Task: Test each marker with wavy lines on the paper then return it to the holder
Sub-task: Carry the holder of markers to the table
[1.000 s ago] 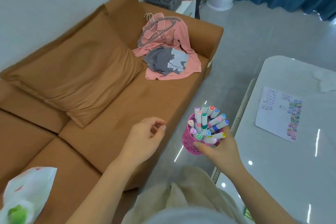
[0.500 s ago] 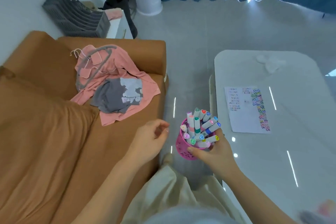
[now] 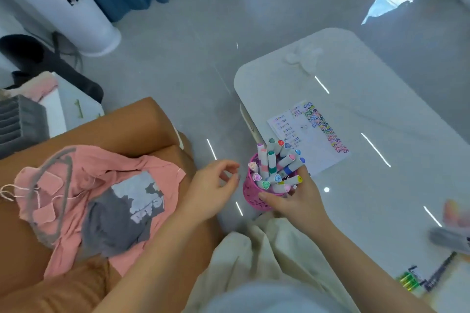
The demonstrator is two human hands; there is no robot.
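Your right hand [image 3: 298, 201] grips one pink mesh holder [image 3: 254, 198], thumb across its front wall and fingers wrapped round its far side, holding it in the air above the gap between the sofa [image 3: 142, 129] and the white table [image 3: 381, 109]. The holder is crammed with markers [image 3: 274, 168], white-barrelled with coloured caps; about a dozen caps show, though the exact count cannot be told where they overlap. Most stand upright or lean toward the table, and a few lie almost flat against your right fingers.

Your left hand [image 3: 213, 190] hovers just left of the holder, not touching it, empty and loosely curled with the thumb and forefinger nearly meeting.

Beyond the holder, one sheet of paper [image 3: 309, 136] lies flat on the table near its closer edge. The paper carries one column of multicoloured wavy lines along its far side and small handwritten rows on the side nearer the holder; the writing is too small to read.

Left of the holder, on the sofa, lie one pink garment [image 3: 84, 173] and one grey printed shirt [image 3: 122, 211] overlapping it, with a grey hanger [image 3: 58, 185] resting on the pink cloth. Cream fabric [image 3: 254, 256] covers your lap below the holder. At the table's near right corner sit blurred items that cannot be identified.
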